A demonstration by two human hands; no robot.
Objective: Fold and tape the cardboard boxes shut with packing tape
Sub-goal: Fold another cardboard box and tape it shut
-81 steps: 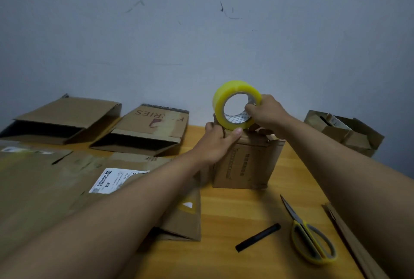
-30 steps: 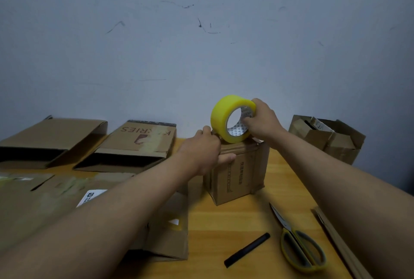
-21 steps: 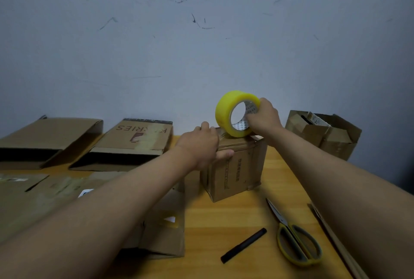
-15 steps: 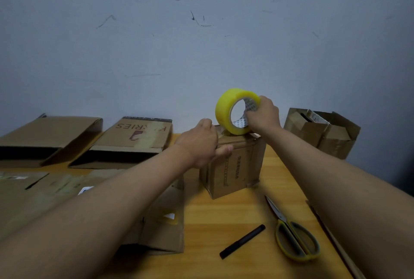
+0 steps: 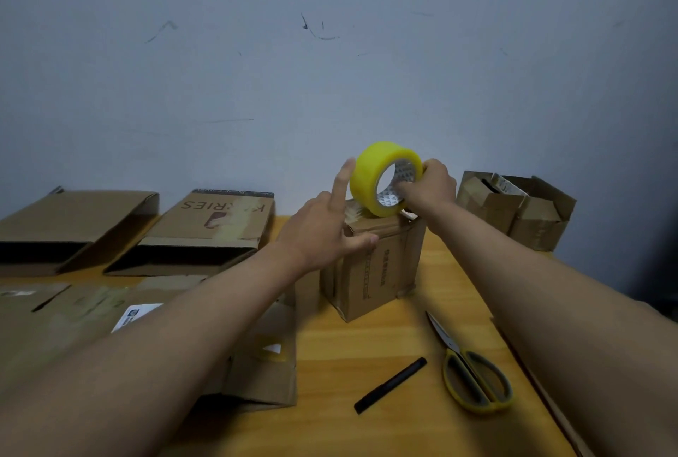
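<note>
The right hand [image 5: 427, 189] grasps the yellow roll of packing tape [image 5: 385, 177], fingers curled through its core, and holds it on edge on top of the small cardboard box [image 5: 378, 265]. The left hand [image 5: 326, 232] is released, its fingers straight and spread: the forefinger points up just beside the roll's left face, while the thumb lies against the box's upper left edge. The box stands upright on the wooden table [image 5: 367, 346], directly under both hands. Nearer the person and below the right forearm lie yellow-handled scissors [image 5: 471, 372], blades closed, with a black pen [image 5: 390, 385] just to their left. Under the left forearm lies flattened cardboard [image 5: 73, 317] bearing a white label. Beyond it, left of the left hand, two flattened boxes [image 5: 205, 232] lean by the wall. Right of the right hand stands an open cardboard box [image 5: 513, 210].
</note>
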